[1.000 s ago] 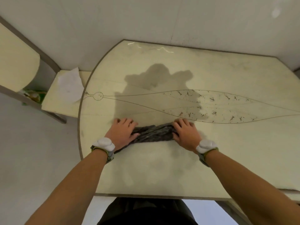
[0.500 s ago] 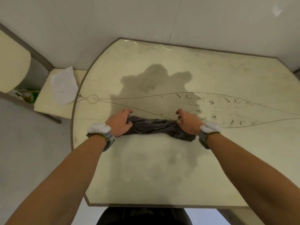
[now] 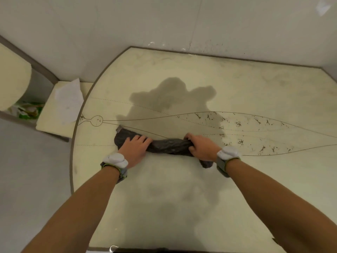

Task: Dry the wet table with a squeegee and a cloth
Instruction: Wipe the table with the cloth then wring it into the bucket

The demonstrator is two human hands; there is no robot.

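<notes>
- Dark grey cloth (image 3: 168, 146), bunched into a long roll, lies on the cream surface (image 3: 246, 189) roughly mid-way between near and far edge, left of centre.
- Left hand (image 3: 134, 149) presses flat on the left part of the cloth, fingers together and laid over it, palm down; a flap of cloth sticks out past the fingers to the far left.
- Right hand (image 3: 201, 147) is curled round the right part of the roll, fingers wrapped over the far side, gripping it; a cloth tail pokes out under the wrist on the near side.
- Both wrists carry a white wristband device (image 3: 115, 159) on a grey strap.
- Dark shadow of the person (image 3: 171, 99) falls on the surface just beyond the cloth.
- Fainter damp-looking patches (image 3: 182, 194) show near the person, between the forearms.
- Thin drawn lines with a small circle (image 3: 97, 121) run left to right across the surface; dark speckles to the right of the hands.
- Surface has a curved left edge and butts against a white wall (image 3: 164, 21) at the far side.
- Lower side shelf (image 3: 47, 117) at left holds a crumpled white paper (image 3: 68, 100).
- Green-and-white litter (image 3: 27, 109) sits further left, partly hidden.
- No squeegee to point at.
</notes>
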